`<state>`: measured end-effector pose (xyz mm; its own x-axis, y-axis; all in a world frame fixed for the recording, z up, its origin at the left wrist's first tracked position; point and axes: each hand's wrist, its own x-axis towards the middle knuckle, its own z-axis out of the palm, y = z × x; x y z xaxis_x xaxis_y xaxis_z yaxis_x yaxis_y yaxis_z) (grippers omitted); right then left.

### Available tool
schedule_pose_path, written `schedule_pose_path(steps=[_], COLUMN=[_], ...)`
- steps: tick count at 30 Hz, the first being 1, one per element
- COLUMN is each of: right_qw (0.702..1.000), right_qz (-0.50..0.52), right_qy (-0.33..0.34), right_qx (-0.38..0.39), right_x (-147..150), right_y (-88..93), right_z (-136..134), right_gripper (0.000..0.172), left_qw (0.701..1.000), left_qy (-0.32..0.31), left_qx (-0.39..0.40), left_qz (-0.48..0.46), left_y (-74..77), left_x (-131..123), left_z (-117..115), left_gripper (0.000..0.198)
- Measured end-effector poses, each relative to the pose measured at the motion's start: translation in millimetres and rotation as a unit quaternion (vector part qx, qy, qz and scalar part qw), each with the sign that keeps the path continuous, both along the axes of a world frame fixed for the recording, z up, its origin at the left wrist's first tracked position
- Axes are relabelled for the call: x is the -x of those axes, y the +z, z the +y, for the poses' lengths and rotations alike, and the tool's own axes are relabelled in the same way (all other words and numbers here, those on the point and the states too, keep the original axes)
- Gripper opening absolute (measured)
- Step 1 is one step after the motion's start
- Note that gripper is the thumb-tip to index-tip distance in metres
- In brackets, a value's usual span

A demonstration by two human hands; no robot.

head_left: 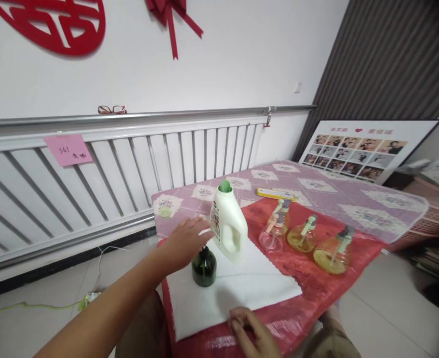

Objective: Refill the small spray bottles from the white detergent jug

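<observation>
My left hand (187, 242) reaches over a dark green pump bottle (204, 269), its fingers closed about the pump top. A white nozzle (205, 231) pokes out by the fingertips; the hand hides most of the pump head. The bottle is upright on a white cloth (237, 293). Just behind it stands a cream-coloured jug with a handle (228, 223), a green piece in its mouth. Low in the view, my right hand (254, 333) is by the cloth's front edge, fingers curled with thumb and forefinger close together, nothing visible in them.
Several clear pump bottles (301, 239), some with yellow liquid, stand on the red cover (297, 278) to the right. Behind them lies a yellow-edged flat case (276, 194). A small pale green cap (164, 212) is at the far left. A white radiator (178, 156) lines the wall.
</observation>
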<state>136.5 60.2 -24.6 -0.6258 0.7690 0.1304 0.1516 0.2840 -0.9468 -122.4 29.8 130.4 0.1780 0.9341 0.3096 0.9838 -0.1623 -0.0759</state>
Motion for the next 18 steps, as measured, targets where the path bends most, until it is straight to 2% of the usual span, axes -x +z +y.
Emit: schedule_pose_path(steps=[1,3,6,8,10,12,14,18], right_qw=[1.0,0.999,0.999,0.998,0.998,0.998,0.997,0.996], right_qz=[-0.001,0.012,0.034,0.036,0.036,0.038,0.04,0.045], right_qy=[-0.011,-0.032,-0.034,-0.032,-0.03,-0.021,-0.004,0.047], right_qx=[-0.003,0.0,0.024,0.034,0.042,0.052,0.06,0.063], right_x=[5.0,19.9,51.7,75.1,96.3,112.8,123.3,130.0], right_y=[10.0,26.8,43.3,48.5,49.8,49.0,48.1,47.8], right_z=[8.9,24.8,43.5,53.4,61.7,67.8,71.2,72.7], right_gripper=[0.026,0.025,0.024,0.029,0.039,0.048,0.052,0.048], left_qw=[0.998,0.973,0.899,0.845,0.803,0.776,0.761,0.764], left_qy=[0.032,0.113,0.198,0.222,0.225,0.229,0.232,0.193], left_qx=[-0.017,-0.071,-0.112,-0.114,-0.117,-0.124,-0.135,-0.151], left_qz=[-0.059,-0.189,-0.375,-0.472,-0.539,-0.574,-0.59,-0.597], left_y=[-5.7,-29.4,-86.0,-122.5,-146.9,-156.9,-156.2,-147.7], left_x=[3.7,7.5,0.4,-11.4,-24.5,-35.3,-41.9,-46.6], left_z=[-6.6,-18.7,-27.5,-25.1,-17.3,-7.0,2.5,12.4], left_gripper=[0.043,0.045,0.06,0.074,0.083,0.084,0.079,0.056])
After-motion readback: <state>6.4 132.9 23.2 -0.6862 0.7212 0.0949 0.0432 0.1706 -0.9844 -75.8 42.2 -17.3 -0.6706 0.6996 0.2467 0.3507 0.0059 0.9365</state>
